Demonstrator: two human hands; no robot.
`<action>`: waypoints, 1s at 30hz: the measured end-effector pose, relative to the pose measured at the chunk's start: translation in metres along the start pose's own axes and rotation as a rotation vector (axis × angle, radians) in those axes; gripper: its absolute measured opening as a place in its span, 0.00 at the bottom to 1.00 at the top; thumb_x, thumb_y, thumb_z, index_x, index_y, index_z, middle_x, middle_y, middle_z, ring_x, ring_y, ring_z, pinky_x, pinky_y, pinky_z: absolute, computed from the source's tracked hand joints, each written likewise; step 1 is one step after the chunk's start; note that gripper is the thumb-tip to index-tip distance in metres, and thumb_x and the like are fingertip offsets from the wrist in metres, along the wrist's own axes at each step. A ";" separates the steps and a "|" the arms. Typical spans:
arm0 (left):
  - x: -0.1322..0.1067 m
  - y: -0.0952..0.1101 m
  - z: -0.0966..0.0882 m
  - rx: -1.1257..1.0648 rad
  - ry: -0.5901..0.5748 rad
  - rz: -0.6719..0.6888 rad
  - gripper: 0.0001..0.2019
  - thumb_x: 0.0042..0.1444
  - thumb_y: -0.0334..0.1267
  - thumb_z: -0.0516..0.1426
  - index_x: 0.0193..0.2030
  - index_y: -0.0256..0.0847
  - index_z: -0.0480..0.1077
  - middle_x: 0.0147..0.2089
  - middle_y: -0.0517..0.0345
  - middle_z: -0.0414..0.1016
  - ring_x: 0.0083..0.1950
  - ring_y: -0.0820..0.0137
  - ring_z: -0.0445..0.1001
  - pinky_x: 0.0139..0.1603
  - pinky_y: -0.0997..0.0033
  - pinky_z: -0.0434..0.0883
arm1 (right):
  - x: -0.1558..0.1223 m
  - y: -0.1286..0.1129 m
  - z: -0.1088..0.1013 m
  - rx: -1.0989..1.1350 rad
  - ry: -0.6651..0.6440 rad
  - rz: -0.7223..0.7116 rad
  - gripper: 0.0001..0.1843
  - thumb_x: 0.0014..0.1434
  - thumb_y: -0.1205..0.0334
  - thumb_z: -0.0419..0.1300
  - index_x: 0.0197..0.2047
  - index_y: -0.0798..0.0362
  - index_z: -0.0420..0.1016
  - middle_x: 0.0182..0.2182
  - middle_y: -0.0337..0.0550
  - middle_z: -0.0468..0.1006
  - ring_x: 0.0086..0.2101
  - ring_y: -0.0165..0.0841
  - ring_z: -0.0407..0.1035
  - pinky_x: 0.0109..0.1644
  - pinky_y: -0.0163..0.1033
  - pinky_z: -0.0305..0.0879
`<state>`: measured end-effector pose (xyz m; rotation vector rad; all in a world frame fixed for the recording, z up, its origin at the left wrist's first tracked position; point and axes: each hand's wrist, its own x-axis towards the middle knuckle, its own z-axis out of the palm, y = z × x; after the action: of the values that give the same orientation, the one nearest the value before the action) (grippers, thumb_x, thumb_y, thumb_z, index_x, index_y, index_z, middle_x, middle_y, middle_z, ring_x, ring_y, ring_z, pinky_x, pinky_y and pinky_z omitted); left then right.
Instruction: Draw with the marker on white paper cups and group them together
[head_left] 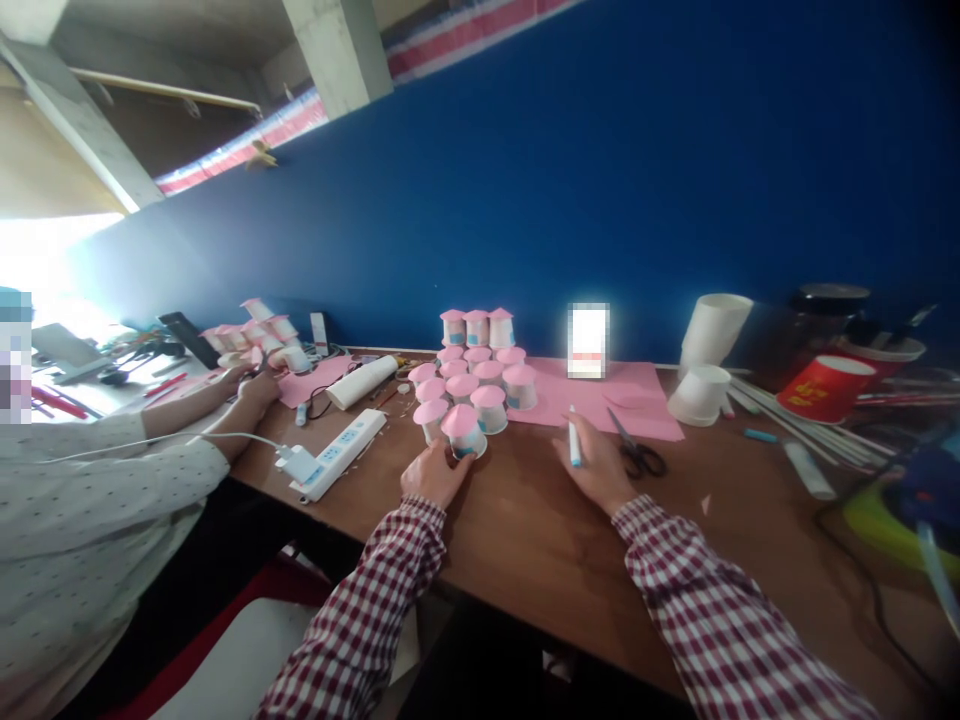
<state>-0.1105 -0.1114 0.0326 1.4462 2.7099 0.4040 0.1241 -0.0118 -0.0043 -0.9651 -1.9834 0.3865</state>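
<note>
My left hand (433, 474) is closed round the lower side of a paper cup (468, 440) topped with a pink cone. This cup stands upside down on the table, at the front of a group of similar pink-topped cups (488, 398). My right hand (598, 468) holds a white marker (574, 442) with a blue end, pointing up and away from me. Just right of that hand lie dark-handled scissors (643, 458), their blades reaching onto a pink paper sheet (555, 392) behind.
A white power strip (346, 455) lies to the left, near a white roll (363, 382). White cups (699, 395), a red cup (825, 390) and thin white sticks (787, 425) crowd the right. A lit screen (589, 338) stands behind. At left, a co-worker's hands (259, 388) handle pink-topped cups.
</note>
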 end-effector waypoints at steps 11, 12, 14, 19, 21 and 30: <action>0.003 -0.011 0.004 0.022 0.030 0.080 0.15 0.57 0.52 0.48 0.32 0.46 0.68 0.36 0.58 0.75 0.39 0.65 0.73 0.33 0.69 0.64 | 0.000 0.000 0.000 0.018 -0.026 0.024 0.23 0.56 0.57 0.55 0.54 0.53 0.63 0.42 0.49 0.76 0.41 0.40 0.72 0.43 0.44 0.69; 0.002 -0.015 0.004 0.002 0.040 0.065 0.15 0.56 0.52 0.49 0.32 0.45 0.68 0.36 0.58 0.74 0.38 0.65 0.73 0.33 0.69 0.64 | 0.000 0.000 0.000 0.015 -0.023 0.022 0.22 0.56 0.57 0.55 0.54 0.53 0.63 0.41 0.49 0.76 0.40 0.40 0.73 0.43 0.44 0.69; 0.002 -0.022 0.004 -0.051 0.109 0.022 0.16 0.54 0.54 0.51 0.35 0.44 0.67 0.38 0.56 0.73 0.42 0.64 0.73 0.37 0.68 0.66 | 0.000 0.000 0.000 0.008 -0.024 0.024 0.22 0.56 0.57 0.55 0.54 0.53 0.63 0.40 0.49 0.76 0.39 0.40 0.73 0.43 0.44 0.69; 0.010 -0.036 0.007 -0.180 0.276 -0.075 0.41 0.46 0.57 0.57 0.60 0.33 0.51 0.57 0.39 0.62 0.60 0.54 0.62 0.56 0.57 0.63 | 0.001 0.001 0.001 0.019 -0.035 0.025 0.23 0.56 0.57 0.55 0.54 0.53 0.63 0.40 0.48 0.76 0.40 0.40 0.73 0.44 0.45 0.69; 0.015 -0.036 0.008 -0.211 0.246 -0.076 0.49 0.45 0.58 0.58 0.65 0.29 0.41 0.61 0.33 0.56 0.64 0.51 0.56 0.60 0.55 0.60 | 0.001 0.001 0.001 0.024 -0.039 0.034 0.23 0.56 0.57 0.55 0.54 0.53 0.63 0.40 0.49 0.76 0.40 0.40 0.73 0.45 0.44 0.69; 0.016 -0.018 0.011 -0.209 0.323 -0.074 0.56 0.39 0.60 0.61 0.65 0.29 0.37 0.63 0.31 0.50 0.65 0.46 0.51 0.61 0.50 0.56 | 0.001 0.000 0.000 0.037 -0.041 0.047 0.22 0.56 0.57 0.55 0.54 0.54 0.63 0.41 0.50 0.76 0.40 0.40 0.72 0.45 0.45 0.69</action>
<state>-0.1318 -0.1055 0.0189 1.3196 2.8372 0.9606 0.1240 -0.0114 -0.0039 -0.9889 -1.9865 0.4717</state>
